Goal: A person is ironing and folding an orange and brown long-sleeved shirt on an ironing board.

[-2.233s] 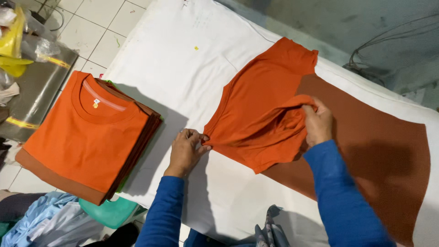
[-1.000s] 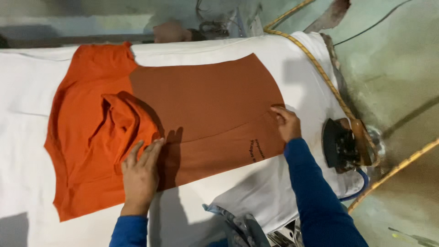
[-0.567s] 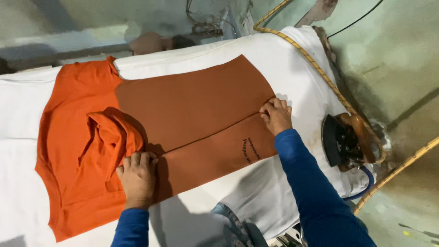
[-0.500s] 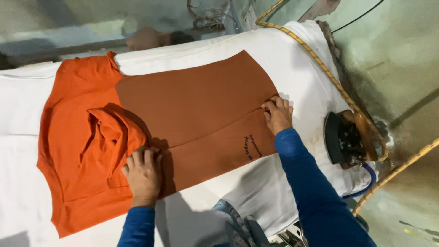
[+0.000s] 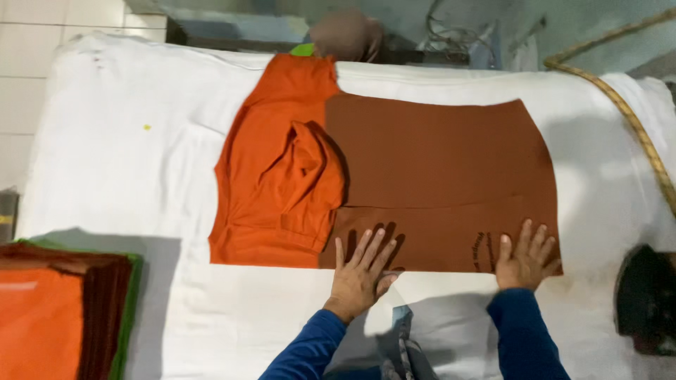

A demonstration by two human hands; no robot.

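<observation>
An orange shirt (image 5: 274, 176) lies on the white padded table (image 5: 141, 176), its right part covered by a flat brown board-like sheet (image 5: 436, 169). A sleeve is bunched on the orange part. My left hand (image 5: 360, 271) rests flat, fingers spread, on the sheet's near edge beside the orange cloth. My right hand (image 5: 524, 259) presses flat on the sheet's near right corner. Both arms wear blue sleeves. Neither hand holds anything.
A stack of folded orange and brown shirts (image 5: 63, 309) sits at the near left. A dark iron (image 5: 644, 299) stands at the right edge, with a braided cord (image 5: 634, 119) running over the table. White floor tiles show at the far left.
The view has swung left. Both hands slid toward me along the brown sheet to its near edge; the right hand left the sheet's right side for the near corner.
</observation>
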